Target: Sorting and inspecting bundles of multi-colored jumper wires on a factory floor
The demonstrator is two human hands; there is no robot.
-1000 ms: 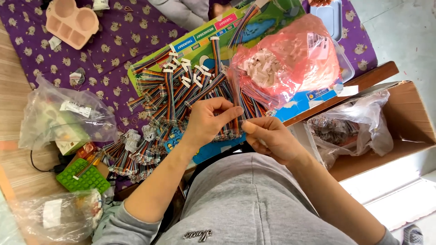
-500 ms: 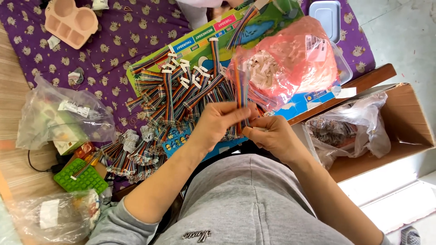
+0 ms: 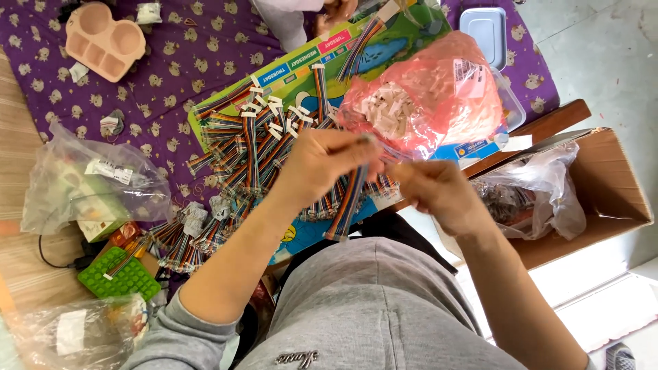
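Observation:
My left hand (image 3: 322, 162) and my right hand (image 3: 432, 192) are raised together over my lap, both pinching the top of one bundle of rainbow ribbon wires (image 3: 347, 203) that hangs down between them. Just beyond lies a spread of several similar wire bundles (image 3: 253, 147) with white tags, resting on a green and blue printed board (image 3: 301, 65). A pink plastic bag (image 3: 428, 96) holding small white pieces sits right behind my hands.
A purple patterned cloth (image 3: 178, 48) covers the floor. A peach moulded tray (image 3: 103, 41) lies far left. Clear bags (image 3: 89, 185) and a green block (image 3: 127, 277) sit left. An open cardboard box (image 3: 610, 199) with a clear bag (image 3: 534, 195) stands right. A grey lidded container (image 3: 488, 27) is behind.
Both hands have lifted slightly with the wire bundle, which now hangs free between them. The view has shifted a little.

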